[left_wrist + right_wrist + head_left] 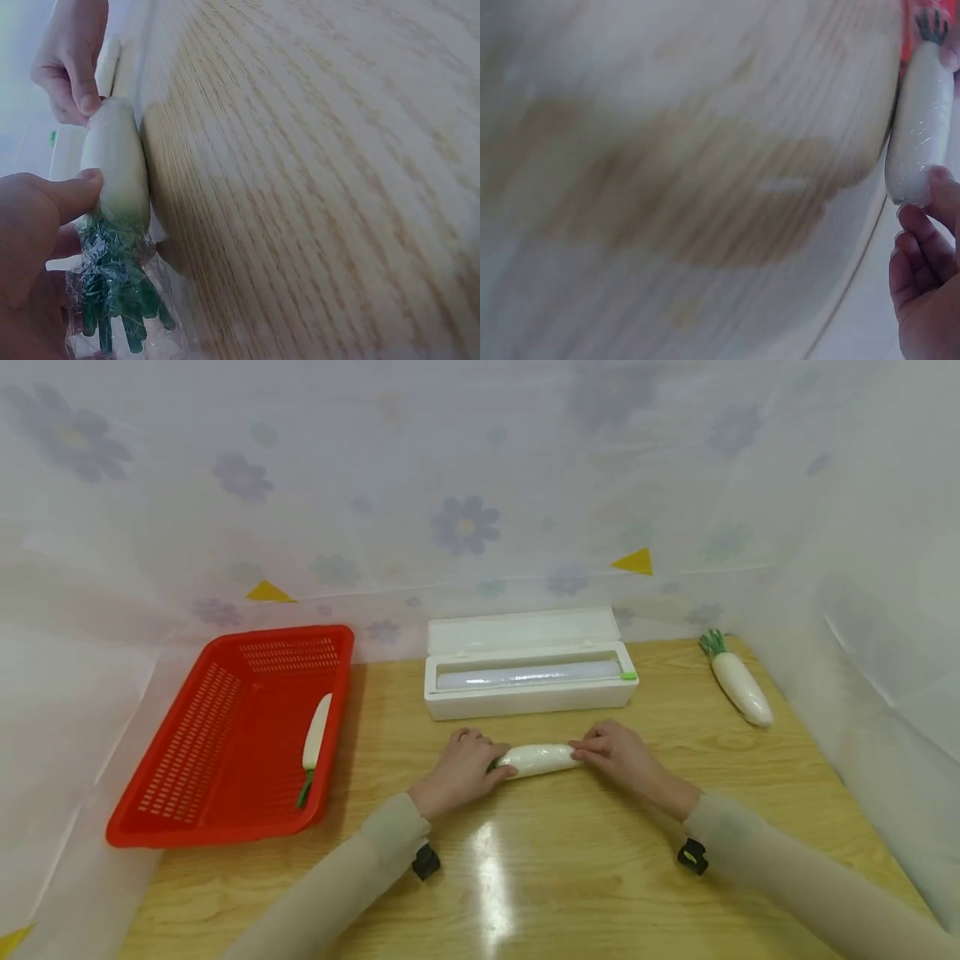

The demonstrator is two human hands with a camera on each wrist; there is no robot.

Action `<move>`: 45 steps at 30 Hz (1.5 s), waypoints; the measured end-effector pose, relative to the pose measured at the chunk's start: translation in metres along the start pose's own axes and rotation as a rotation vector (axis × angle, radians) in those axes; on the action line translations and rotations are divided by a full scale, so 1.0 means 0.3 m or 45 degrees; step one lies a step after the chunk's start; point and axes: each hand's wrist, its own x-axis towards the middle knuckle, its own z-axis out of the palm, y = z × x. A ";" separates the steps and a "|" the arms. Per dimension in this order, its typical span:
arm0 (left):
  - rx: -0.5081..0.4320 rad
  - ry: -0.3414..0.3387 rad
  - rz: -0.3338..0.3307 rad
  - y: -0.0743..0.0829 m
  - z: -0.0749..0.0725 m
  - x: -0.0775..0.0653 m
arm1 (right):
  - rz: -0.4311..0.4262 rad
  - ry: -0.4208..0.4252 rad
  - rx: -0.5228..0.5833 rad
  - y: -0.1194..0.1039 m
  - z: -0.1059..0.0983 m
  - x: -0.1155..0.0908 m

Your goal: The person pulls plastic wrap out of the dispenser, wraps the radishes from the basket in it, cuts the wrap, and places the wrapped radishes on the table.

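Observation:
A white radish (538, 760) in clear plastic film lies crosswise in front of me, held at both ends. My left hand (461, 767) grips its leafy end, thumb on the white body in the left wrist view; loose film bunches around the green leaves (120, 300) there. My right hand (624, 762) pinches the tapered tip between thumb and fingers, as the right wrist view also shows on the wrapped radish (921, 124). Just behind the hands stands an open white box (528, 702) holding a roll of film (528, 676).
At the left is a red plastic basket (217, 837) containing a slim white thing with a green end (316, 735). Another white radish (741, 687) with green leaves, shiny on its surface, lies at the back right of the wooden table (585, 893). Flowered sheeting (465, 460) hangs behind.

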 end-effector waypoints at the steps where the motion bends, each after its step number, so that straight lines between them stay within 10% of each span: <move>1: 0.001 0.001 -0.013 0.000 -0.001 0.001 | -0.057 0.008 -0.049 -0.004 -0.001 0.000; 6: -0.041 0.001 -0.081 0.005 -0.009 -0.002 | -0.225 -0.008 -0.242 -0.015 -0.013 0.003; 21: -0.542 0.144 -0.197 -0.097 -0.014 -0.111 | -0.181 -0.090 -0.310 -0.024 -0.034 0.012; 31: -0.156 0.255 -0.182 -0.022 -0.013 -0.072 | -0.091 -0.104 -0.285 -0.032 -0.033 0.020; 45: -0.237 0.039 -0.095 0.031 0.015 0.006 | 0.288 -0.173 0.142 0.005 -0.069 0.005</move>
